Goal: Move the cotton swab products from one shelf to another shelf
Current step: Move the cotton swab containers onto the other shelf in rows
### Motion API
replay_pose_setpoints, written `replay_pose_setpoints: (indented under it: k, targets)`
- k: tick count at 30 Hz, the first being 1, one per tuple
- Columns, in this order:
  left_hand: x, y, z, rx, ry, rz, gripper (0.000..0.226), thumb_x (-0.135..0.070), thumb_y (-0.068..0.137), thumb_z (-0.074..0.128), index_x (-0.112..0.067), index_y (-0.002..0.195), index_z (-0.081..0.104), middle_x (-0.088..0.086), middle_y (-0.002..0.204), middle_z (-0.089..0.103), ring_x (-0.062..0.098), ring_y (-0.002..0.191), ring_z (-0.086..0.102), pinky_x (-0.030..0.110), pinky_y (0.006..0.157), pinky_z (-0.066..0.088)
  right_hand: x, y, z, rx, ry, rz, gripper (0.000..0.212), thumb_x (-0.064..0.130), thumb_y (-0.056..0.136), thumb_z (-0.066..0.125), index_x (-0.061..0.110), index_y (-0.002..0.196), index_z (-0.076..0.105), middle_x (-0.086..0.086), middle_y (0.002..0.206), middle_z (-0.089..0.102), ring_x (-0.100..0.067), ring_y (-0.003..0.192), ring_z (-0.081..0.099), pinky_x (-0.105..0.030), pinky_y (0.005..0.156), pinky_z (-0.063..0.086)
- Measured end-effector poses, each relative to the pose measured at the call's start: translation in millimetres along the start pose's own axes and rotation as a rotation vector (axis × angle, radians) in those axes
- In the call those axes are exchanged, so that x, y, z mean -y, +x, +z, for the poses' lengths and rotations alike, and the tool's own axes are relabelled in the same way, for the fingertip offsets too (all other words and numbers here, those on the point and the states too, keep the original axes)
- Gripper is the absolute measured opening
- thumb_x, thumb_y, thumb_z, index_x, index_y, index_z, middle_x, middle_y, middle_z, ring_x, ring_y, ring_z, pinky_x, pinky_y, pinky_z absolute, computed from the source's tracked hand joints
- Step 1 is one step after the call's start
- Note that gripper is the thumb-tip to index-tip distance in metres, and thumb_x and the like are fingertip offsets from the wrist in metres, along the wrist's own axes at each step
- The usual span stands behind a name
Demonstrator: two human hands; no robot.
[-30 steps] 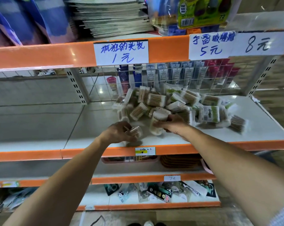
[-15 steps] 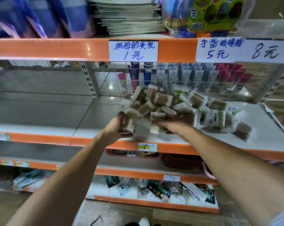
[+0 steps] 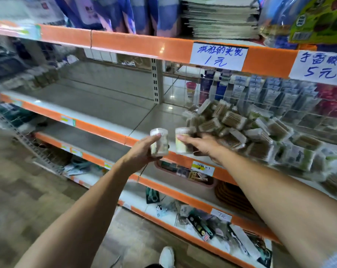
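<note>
Cotton swab jars (image 3: 159, 142), each hand's fingers (image 3: 157, 135) grasping one, now lifted off the shelf (image 3: 113, 132).

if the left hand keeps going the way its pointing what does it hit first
Probably nothing soon: the left hand, shut on a cotton swab tub, points up and back over the bare shelf board. Depth is hard to judge.

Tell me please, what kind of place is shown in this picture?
Most likely a small discount shop. Orange-edged metal shelves carry handwritten white paper price signs, a heap of clear plastic cotton swab packs lies on one shelf, and packaged goods hang on a wire grid behind.
</note>
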State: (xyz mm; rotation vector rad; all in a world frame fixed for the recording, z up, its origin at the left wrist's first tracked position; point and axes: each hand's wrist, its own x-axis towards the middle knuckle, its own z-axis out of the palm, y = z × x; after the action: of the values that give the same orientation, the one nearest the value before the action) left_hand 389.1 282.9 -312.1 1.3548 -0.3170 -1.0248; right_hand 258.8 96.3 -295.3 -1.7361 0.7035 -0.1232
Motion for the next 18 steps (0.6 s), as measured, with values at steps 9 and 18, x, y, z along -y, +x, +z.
replay_pose_setpoints:
  k: [9,18]
  targets:
    - [5.9,-69.1,-75.7,-0.24,0.054,0.112,0.052,-0.043,0.081,0.072,-0.008,0.119,0.065,0.012,0.11,0.071,0.025,0.101,0.069,0.039,0.095,0.05,31.4,16.6,88.6,0.2,-0.029,-0.027,0.035,0.044,0.068,0.088,0.019,0.089,0.074,0.006,0.08,0.073,-0.007,0.07,0.066,-0.026,0.068,0.054]
    - [-11.6,-112.0,-176.5,-0.413,-0.038,0.215,0.035,-0.029,0.09,0.067,-0.001,0.112,0.067,0.006,0.089,0.073,0.015,0.079,0.07,0.043,0.097,0.053,78.2,43.8,207.5,0.402,-0.052,-0.049,0.044,0.041,0.072,0.085,0.017,0.106,0.075,0.008,0.077,0.067,-0.01,0.074,0.059,-0.022,0.06,0.044]
